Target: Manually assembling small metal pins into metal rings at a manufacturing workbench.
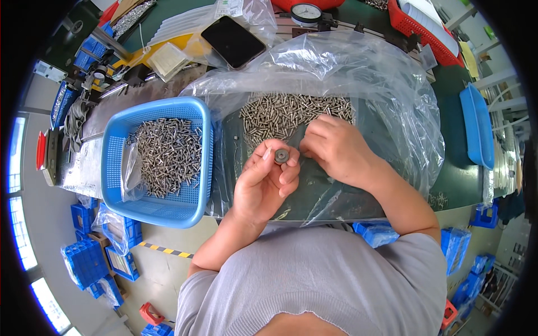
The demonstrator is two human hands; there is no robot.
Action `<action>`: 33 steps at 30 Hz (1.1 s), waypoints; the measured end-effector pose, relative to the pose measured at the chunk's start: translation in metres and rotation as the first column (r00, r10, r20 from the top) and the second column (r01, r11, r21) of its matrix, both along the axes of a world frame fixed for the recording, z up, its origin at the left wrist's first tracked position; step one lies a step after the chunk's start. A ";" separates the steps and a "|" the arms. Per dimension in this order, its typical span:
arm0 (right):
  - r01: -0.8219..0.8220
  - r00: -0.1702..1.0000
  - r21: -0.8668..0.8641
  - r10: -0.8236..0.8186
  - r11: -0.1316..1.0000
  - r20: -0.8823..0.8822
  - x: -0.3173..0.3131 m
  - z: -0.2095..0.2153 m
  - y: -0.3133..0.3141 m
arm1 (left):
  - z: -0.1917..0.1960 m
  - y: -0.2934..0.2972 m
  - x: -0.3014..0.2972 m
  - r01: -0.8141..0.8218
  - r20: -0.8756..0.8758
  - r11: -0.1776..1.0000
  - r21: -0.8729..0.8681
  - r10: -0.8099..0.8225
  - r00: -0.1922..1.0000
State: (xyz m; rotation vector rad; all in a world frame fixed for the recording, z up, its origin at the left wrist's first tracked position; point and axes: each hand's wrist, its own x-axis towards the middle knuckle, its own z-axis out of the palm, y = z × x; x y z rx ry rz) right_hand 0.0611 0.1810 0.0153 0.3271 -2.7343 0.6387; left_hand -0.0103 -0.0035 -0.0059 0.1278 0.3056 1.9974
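Observation:
Between the thumb and fingers of my left hand [262, 182] is a small round metal ring gauge [281, 156] with a hole in its middle, its face turned up. Just right of it, my right hand [338, 150] has its fingers bent and pinched together by the pile's near edge; what they hold, if anything, is hidden. Beyond both hands a heap of small metal pins [291, 112] lies on a clear plastic sheet [336, 61]. To the left stands a blue plastic basket [207, 151] with many similar metal pins [168, 151] in it.
A black phone [233, 41] lies on plastic bags behind the pile. At the back stand a dial gauge [306, 14] and a red basket [420, 35]. A blue tray [477, 127] sits at the far right. Blue crates [87, 263] stack on the floor at left.

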 end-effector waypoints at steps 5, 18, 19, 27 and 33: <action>0.054 0.998 0.156 -0.047 0.986 -0.049 -0.002 -0.004 -0.016 | 0.001 -0.001 0.001 -0.016 -0.045 0.999 0.051 0.018 0.999; 0.188 0.977 -0.211 -0.205 0.959 -0.061 -0.008 0.006 0.016 | 0.011 -0.003 0.008 0.392 -0.162 0.909 -0.139 -0.412 0.897; 0.159 0.986 -0.175 -0.164 0.972 -0.018 -0.007 0.004 0.019 | 0.012 -0.002 0.008 0.384 -0.153 0.911 -0.152 -0.406 0.901; 0.070 0.996 -0.095 -0.064 0.993 0.059 -0.007 0.004 0.014 | 0.015 -0.002 0.005 0.340 -0.143 0.930 -0.143 -0.359 0.922; 0.060 0.997 -0.073 -0.056 0.996 0.051 -0.008 0.004 0.012 | 0.011 -0.001 0.006 0.287 -0.139 0.947 -0.143 -0.307 0.942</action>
